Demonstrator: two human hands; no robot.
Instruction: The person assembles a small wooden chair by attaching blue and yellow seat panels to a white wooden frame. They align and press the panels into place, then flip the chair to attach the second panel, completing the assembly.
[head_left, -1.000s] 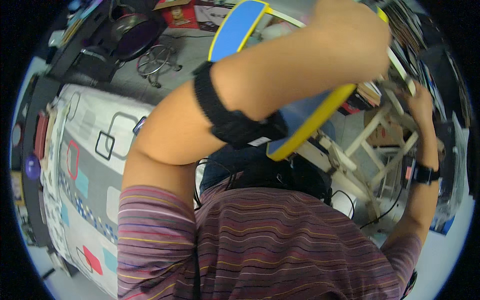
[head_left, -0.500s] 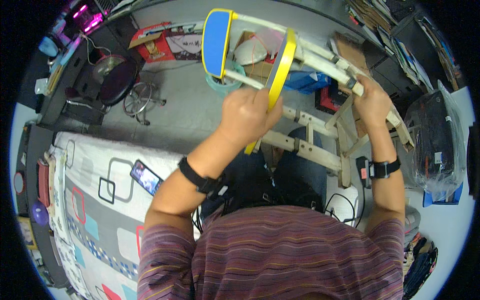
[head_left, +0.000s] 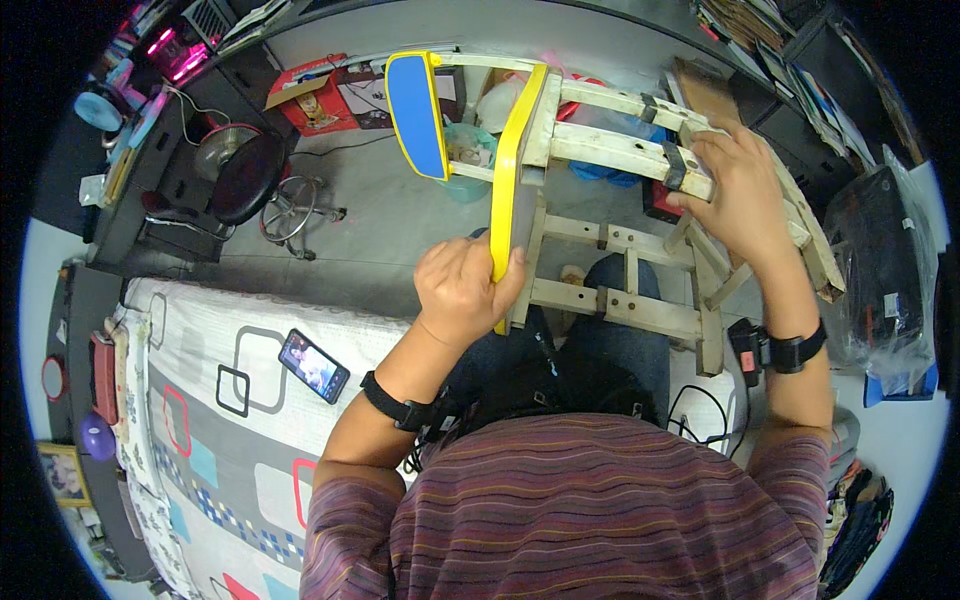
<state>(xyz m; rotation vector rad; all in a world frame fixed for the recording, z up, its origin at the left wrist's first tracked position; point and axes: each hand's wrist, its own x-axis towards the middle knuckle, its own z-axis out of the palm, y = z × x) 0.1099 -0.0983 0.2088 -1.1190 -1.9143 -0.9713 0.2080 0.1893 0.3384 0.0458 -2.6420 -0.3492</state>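
Hand (head_left: 458, 288), the left, closed around yellow-edged board (head_left: 512, 160)

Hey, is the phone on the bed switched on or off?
On: the phone lies face up with its screen lit, showing a picture.

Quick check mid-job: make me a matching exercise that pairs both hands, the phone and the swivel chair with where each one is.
Column 1
1. Left hand
2. Right hand
3. Phone
4. Swivel chair

Column 2
A. Lying on the patterned bedspread
B. Gripping the yellow-edged panel seen edge-on
C. Standing on the grey floor
D. On a cream bar, beside a dark bracket

Pairs: 1-B, 2-D, 3-A, 4-C
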